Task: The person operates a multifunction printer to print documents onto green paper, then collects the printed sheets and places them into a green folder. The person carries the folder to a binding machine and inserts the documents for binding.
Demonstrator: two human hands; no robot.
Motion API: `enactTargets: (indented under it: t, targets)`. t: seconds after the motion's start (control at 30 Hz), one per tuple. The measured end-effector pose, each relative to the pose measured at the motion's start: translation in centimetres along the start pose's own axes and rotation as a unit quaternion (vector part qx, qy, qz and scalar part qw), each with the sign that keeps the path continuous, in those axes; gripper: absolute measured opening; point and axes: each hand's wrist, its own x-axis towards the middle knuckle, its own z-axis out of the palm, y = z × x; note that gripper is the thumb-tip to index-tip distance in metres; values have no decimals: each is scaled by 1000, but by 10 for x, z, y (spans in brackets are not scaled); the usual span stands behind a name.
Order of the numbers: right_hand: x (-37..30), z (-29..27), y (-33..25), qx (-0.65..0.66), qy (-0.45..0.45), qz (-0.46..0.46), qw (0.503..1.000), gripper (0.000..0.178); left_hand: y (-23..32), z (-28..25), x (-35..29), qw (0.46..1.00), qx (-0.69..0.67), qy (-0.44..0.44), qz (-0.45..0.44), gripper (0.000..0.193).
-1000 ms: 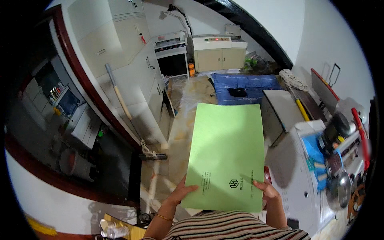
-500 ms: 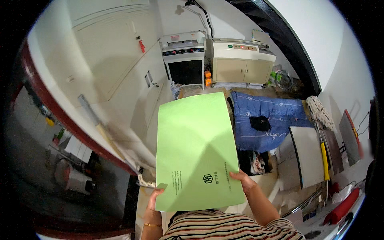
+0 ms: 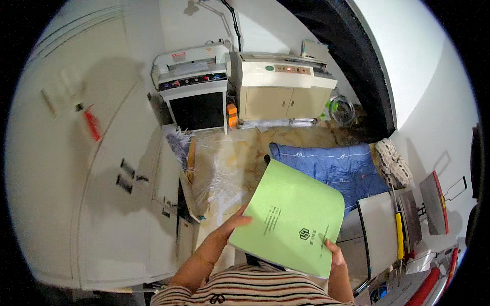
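A light green, soft-covered booklet [image 3: 286,204] with dark print and a small hexagonal emblem hangs in front of my body, tilted to the right. My left hand [image 3: 232,226] grips its left edge, thumb on the cover and fingers behind. On the lower right edge, my right hand [image 3: 335,255] closes in the same way, thumb over the front. The fingers under the booklet are hidden. A thick page edge shows along its bottom.
Ahead stand a white machine with a black front panel [image 3: 198,111] and a beige machine on a cabinet [image 3: 278,99]. Paper strips [image 3: 217,178] litter the floor. A blue quilt [image 3: 332,166] lies beyond the booklet, folding boards [image 3: 380,224] to the right, white cabinet doors [image 3: 117,219] left.
The view has turned left and toward the machines. Both hands still hold the booklet, which has swung to the right and now tilts, its top edge leaning right.
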Motion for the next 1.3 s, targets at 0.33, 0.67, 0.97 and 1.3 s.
enactTargets:
  t: [0.33,0.67,0.97,1.3]
  targets:
    - [314,61,-111,-1,-35,-8,999,63,154,-126,194,982,-128,127,53,63]
    - [567,97,-224,19,99,-183,978,69,222,-316,404,953,-178,245,26,51]
    - [663,117,-303,40,257,-349,901,62,388,-384,711,992,53,110,-9,44]
    - [824,12,-373,-272,399,-670,564,43,511,-439,977,949,265,12,173,37]
